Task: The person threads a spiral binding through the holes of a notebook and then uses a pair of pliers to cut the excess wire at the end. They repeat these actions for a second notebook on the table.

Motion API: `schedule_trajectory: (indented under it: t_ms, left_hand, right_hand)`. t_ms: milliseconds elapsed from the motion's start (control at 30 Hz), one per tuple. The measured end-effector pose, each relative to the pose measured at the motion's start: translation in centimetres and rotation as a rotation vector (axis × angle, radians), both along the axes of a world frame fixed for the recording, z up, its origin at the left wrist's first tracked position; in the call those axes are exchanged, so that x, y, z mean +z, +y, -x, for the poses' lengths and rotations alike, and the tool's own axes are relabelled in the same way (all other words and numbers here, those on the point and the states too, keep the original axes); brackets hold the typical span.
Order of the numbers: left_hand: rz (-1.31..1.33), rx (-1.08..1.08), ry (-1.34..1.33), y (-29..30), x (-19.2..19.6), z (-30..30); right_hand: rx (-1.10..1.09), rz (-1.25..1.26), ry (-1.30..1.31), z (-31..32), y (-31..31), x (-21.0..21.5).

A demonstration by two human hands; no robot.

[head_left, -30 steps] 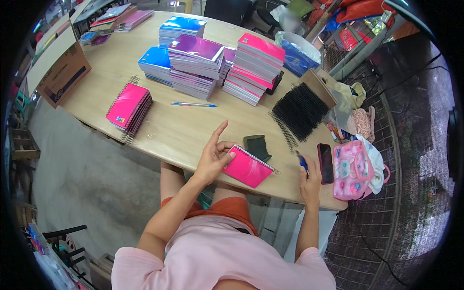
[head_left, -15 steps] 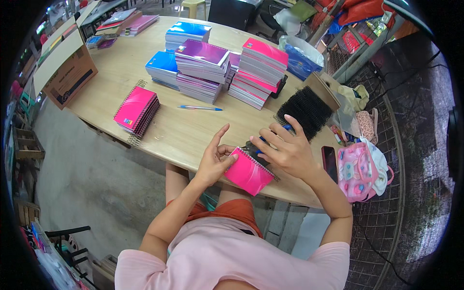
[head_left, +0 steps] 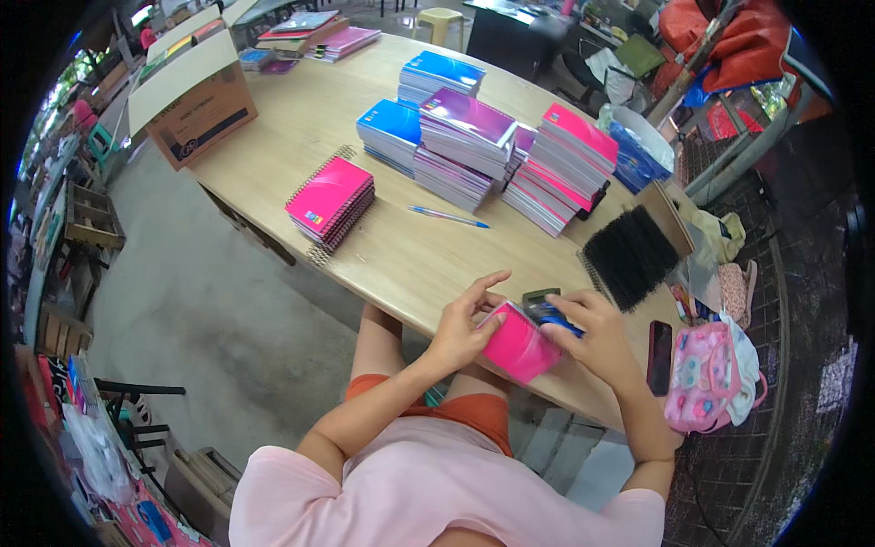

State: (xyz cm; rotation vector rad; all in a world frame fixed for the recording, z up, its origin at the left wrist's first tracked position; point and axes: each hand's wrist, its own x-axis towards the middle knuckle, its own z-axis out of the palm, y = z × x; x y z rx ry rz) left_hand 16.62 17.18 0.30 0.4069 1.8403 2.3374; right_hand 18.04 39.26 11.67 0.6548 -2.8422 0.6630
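My left hand (head_left: 467,326) grips a small pink spiral notebook (head_left: 521,348) at its left side, thumb on the cover, near the table's front edge. My right hand (head_left: 597,335) is closed around a blue-handled hand tool (head_left: 558,320), which looks like pliers. Its dark head lies at the notebook's upper spiral edge, partly hidden by my fingers. Just beyond sits a small dark green object (head_left: 541,296), whose kind I cannot make out. Farther left stands a short stack of pink spiral notebooks (head_left: 333,196), with loose coils sticking out.
Blue, purple and pink notebook stacks (head_left: 465,137) fill the table's middle, with a blue pen (head_left: 448,217) in front. To the right are a cardboard box of black coils (head_left: 631,255), a phone (head_left: 659,357) and a pink pouch (head_left: 702,378). An open carton (head_left: 205,114) stands far left.
The view has shifted, so the table's things appear farther right. My right hand, earlier with fingers spread around the tool, has closed on it. My left hand still holds the notebook.
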Motion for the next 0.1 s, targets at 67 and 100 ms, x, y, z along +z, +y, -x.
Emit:
schedule_trajectory:
  t_ms: [67,100]
  left_hand:
    - [0.066,0.257,0.043,-3.4,1.9,1.2]
    - [0.09,0.366,0.062,-5.1,3.2,2.2]
  right_hand:
    - [-0.103,0.068,0.109,-0.5,1.3,0.5]
    - [-0.113,0.065,0.111,-0.5,1.4,0.6]
